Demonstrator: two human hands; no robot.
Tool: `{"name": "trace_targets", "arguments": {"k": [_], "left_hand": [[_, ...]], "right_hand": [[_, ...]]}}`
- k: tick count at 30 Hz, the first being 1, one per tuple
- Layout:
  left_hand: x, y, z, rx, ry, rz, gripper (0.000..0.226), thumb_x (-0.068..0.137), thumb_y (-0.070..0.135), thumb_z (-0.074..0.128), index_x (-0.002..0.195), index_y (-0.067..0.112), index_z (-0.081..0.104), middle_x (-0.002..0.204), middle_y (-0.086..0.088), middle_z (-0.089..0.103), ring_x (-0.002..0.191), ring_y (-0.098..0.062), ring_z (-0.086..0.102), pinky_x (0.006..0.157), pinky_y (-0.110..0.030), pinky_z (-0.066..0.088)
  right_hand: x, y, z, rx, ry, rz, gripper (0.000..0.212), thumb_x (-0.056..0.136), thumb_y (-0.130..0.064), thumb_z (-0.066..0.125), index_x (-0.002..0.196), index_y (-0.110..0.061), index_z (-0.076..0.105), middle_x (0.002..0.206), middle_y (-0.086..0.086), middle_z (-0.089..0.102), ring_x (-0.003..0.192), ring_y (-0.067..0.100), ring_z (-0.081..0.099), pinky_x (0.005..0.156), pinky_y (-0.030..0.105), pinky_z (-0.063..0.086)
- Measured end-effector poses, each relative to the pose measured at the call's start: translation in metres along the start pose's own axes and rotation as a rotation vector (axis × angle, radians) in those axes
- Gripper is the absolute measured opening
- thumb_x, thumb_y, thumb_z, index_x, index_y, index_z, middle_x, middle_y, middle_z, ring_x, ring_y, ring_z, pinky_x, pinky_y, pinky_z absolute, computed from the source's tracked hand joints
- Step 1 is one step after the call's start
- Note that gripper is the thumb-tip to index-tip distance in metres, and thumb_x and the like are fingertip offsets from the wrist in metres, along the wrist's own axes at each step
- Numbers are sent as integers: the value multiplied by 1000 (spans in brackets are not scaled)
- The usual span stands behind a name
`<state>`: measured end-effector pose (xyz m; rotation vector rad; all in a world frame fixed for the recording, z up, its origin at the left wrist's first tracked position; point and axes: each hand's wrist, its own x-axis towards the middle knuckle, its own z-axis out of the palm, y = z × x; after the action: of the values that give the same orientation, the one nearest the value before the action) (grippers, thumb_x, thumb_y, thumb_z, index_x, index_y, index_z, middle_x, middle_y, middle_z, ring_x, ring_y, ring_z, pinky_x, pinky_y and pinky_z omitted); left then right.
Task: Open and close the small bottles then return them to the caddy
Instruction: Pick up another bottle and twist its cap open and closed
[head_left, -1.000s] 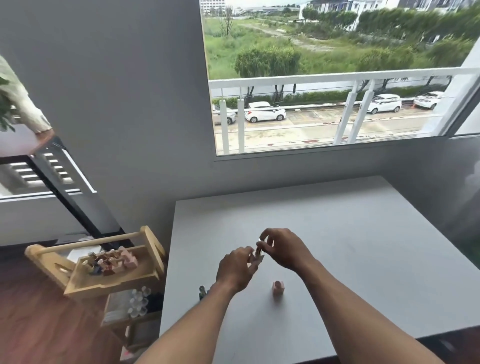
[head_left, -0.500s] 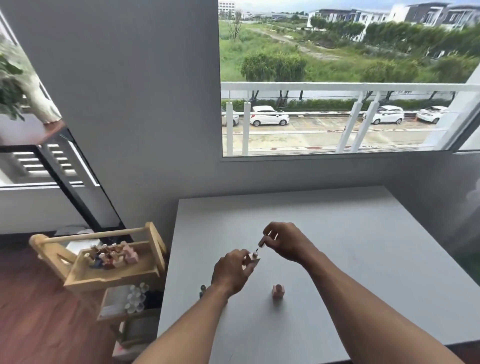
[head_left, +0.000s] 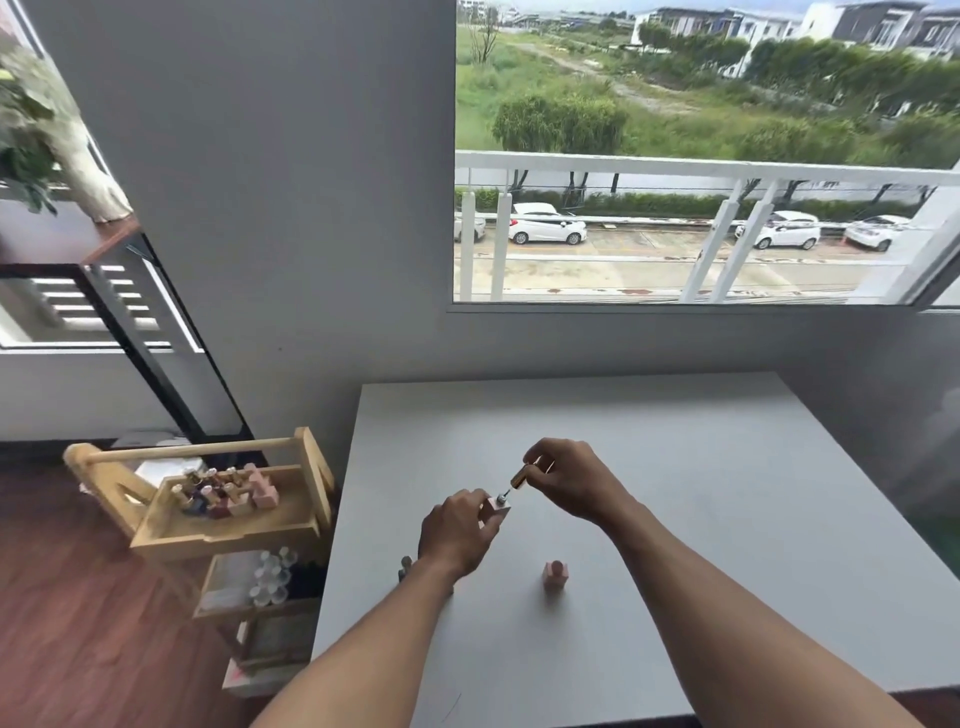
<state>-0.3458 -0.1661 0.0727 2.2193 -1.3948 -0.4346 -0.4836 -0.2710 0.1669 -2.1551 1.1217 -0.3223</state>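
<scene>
Above the white table (head_left: 701, 467), my left hand (head_left: 457, 530) grips a small pink square bottle (head_left: 496, 509), tilted to the right. My right hand (head_left: 569, 480) pinches its gold cap (head_left: 522, 475), which is lifted off the neck with the brush stem still at the bottle's mouth. A second pink bottle (head_left: 555, 574) stands capped on the table below my hands. A dark small bottle (head_left: 404, 567) stands by my left wrist, partly hidden. The wooden caddy (head_left: 171, 535) with a handle sits left of the table and holds several small bottles (head_left: 223, 493).
Under the caddy is a wooden stand (head_left: 249, 608) with clear small jars (head_left: 270, 577). A grey wall and a large window rise behind the table. A dark shelf (head_left: 78, 249) with a plant stands at far left. Wooden floor lies below left.
My right hand has drawn the gold cap up and away from the bottle in my left hand, so a gap now shows between cap and bottle. The camera has tilted slightly.
</scene>
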Motion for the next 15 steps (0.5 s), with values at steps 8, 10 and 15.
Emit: {"name": "trace_targets", "arguments": {"k": [8, 10, 15], "left_hand": [[-1, 6, 3, -74, -11, 42, 31, 89, 56, 51, 102, 30, 63, 96, 11, 64, 90, -17, 61, 74, -32, 48], [-1, 8, 3, -90, -6, 60, 30, 89, 55, 52, 103, 30, 63, 95, 11, 64, 89, -17, 61, 73, -32, 48], [2, 13, 3, -92, -21, 82, 32, 90, 52, 53, 107, 27, 63, 99, 9, 64, 90, -19, 60, 73, -32, 47]], "right_hand": [[-2, 7, 5, -7, -17, 18, 9, 85, -21, 60, 91, -20, 67, 65, -18, 63, 60, 2, 58, 51, 16, 44], [-2, 9, 7, -8, -22, 20, 11, 85, -21, 60, 92, -19, 68, 69, -15, 63, 62, 3, 59, 53, 17, 43], [-5, 16, 13, -9, -47, 34, 12, 87, -22, 60, 95, -19, 68, 77, -10, 66, 67, 8, 60, 59, 21, 46]]}}
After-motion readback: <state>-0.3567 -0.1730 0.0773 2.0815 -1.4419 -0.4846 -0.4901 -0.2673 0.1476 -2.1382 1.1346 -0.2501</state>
